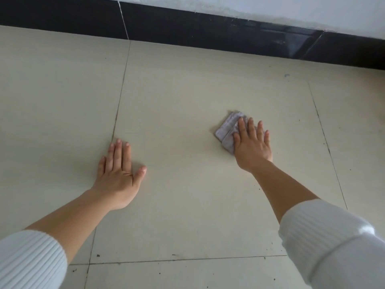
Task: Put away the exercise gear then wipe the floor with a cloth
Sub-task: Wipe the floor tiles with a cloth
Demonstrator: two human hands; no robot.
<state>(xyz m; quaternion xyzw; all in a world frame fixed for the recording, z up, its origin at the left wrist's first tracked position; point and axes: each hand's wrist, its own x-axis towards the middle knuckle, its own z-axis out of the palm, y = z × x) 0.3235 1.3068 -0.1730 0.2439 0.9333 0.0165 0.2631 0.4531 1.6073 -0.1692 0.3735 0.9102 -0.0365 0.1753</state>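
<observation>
A small folded grey-lilac cloth point(227, 130) lies on the cream tiled floor point(187, 90), right of centre. My right hand point(252, 142) presses flat on it with straight, spread fingers, covering its right half. Further left, my left hand point(120, 172) rests palm down on the bare tile, fingers straight and thumb out. No exercise gear is in view.
A black skirting band point(187, 24) runs along the foot of a white wall point(291, 7) at the far side. Dark grout lines divide the floor into large tiles. Small dark specks dot the tiles near the bottom point(98, 255), and a blue-grey mark point(286, 75) sits near the skirting.
</observation>
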